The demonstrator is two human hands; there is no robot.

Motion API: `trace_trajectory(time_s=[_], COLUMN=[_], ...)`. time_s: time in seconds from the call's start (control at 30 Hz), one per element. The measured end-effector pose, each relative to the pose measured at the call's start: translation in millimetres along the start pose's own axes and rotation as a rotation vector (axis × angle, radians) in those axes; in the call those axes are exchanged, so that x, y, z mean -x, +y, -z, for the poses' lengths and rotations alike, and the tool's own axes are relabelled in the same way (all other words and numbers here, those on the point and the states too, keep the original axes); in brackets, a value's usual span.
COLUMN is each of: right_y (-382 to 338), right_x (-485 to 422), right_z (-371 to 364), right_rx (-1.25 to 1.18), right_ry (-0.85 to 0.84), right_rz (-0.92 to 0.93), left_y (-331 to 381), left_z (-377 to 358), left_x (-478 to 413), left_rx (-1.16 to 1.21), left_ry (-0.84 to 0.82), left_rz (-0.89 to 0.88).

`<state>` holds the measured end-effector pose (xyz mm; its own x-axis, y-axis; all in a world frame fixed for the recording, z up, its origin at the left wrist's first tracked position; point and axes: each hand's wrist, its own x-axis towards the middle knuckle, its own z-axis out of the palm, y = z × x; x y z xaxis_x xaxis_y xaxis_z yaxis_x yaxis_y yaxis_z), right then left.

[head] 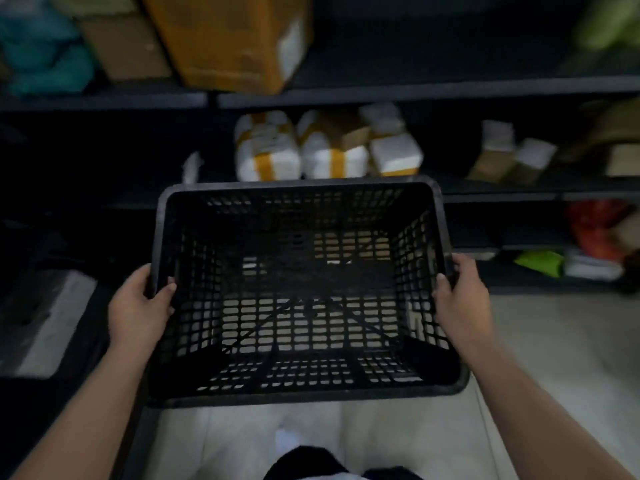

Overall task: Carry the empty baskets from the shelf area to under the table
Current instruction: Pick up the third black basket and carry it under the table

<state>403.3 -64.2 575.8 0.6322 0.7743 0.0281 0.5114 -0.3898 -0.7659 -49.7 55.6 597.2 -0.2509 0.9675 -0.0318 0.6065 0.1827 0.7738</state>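
While gripped at both side rims, an empty black perforated plastic basket hangs above the pale floor.
Left hand and right hand clamp its edges, before dark metal shelves stocked with white taped parcels.

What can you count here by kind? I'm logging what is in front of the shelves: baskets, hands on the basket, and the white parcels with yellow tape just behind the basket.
Black basket, empty, held up: 1
Hands gripping its side rims, left hand and right hand: 2
White parcels with yellow tape on the shelf: 3
Total: 6
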Motion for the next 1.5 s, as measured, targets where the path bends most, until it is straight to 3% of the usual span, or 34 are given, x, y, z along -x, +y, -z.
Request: trace_trajectory(time_s=[0.3, 0.5, 0.77, 0.93, 1.27, 1.5], right_y=[178, 257, 320, 351, 439, 546], right_x=[51, 117, 161, 145, 104, 72], right_z=[251, 387, 503, 556, 670, 777], right_rx=[-0.021, 0.013, 0.053, 0.034, 0.05, 0.044], right_ry=[0.382, 0.668, 1.022, 1.188, 1.344, 1.335], right_rz=[-0.237, -0.45, -0.699, -0.778, -0.866, -0.851], left_y=[185, 311, 473, 559, 706, 761], left_z=[-204, -339, -509, -611, -760, -866], left_x=[129, 228, 350, 405, 541, 633], left_rx=[0.027, 0.015, 0.048, 0.101, 0.132, 0.157], left_ry=[-0.313, -0.58, -0.887, -1.044, -1.174, -1.193], left_rz=[-0.268, -0.538, -0.86, -0.972, -1.139, -1.044])
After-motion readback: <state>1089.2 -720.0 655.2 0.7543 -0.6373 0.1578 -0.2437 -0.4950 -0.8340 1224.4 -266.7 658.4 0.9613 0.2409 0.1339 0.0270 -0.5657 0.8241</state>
